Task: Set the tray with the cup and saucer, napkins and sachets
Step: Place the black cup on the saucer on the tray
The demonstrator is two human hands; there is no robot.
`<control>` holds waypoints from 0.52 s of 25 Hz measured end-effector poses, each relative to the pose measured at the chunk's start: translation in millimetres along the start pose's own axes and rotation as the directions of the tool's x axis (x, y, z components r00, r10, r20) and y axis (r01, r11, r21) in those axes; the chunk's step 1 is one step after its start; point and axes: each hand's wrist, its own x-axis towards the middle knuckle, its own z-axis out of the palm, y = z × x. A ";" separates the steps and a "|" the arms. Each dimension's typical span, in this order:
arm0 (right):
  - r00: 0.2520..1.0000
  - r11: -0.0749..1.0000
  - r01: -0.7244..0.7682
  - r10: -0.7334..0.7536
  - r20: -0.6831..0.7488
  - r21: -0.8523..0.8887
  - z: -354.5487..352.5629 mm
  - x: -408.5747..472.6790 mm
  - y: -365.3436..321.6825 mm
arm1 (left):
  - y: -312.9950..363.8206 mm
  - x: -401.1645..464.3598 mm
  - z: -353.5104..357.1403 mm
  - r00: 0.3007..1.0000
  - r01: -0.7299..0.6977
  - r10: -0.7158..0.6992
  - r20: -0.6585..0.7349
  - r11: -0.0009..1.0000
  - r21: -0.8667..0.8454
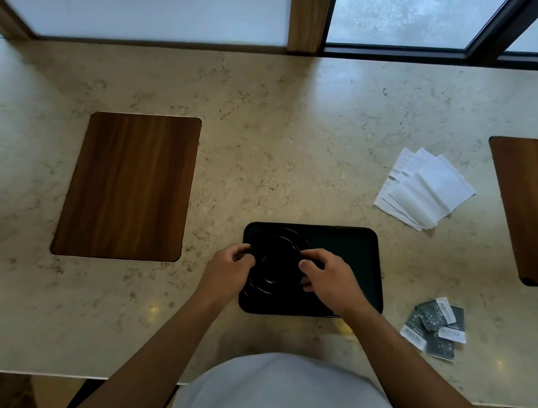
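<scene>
Black tray [357,251] on marble counter [270,135]. On tray's left half: black cup [274,267] on saucer [262,289], gripped by left hand [228,272] and right hand [326,279]. Beyond tray's right corner: white napkins [425,191]. Right of tray: dark sachets [437,326].

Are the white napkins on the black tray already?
No, the napkins lie fanned out on the counter beyond the tray, apart from it.

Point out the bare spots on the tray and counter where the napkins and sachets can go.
The tray's right half is bare, between the right hand and its right rim. Bare counter lies between the wooden inlay and the napkins. The tray's left half is crowded: both hands, left hand included, grip the cup and saucer. Sachets sit right of the tray.
</scene>
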 end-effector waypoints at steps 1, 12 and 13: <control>1.000 1.000 0.007 -0.007 -0.011 -0.004 -0.6 -1.6 -0.2 | -0.7 -2.7 -0.7 1.000 0.002 -0.002 0.005 0.999 -0.037; 0.984 1.000 0.023 -0.021 -0.179 0.007 -4.7 -26.7 13.4 | -10.6 -37.5 1.3 0.994 -0.099 0.100 -0.034 0.995 0.029; 0.982 1.000 0.024 -0.021 -0.186 0.013 -5.4 -28.7 14.5 | -10.5 -41.6 2.1 0.987 -0.140 0.146 -0.069 0.986 0.091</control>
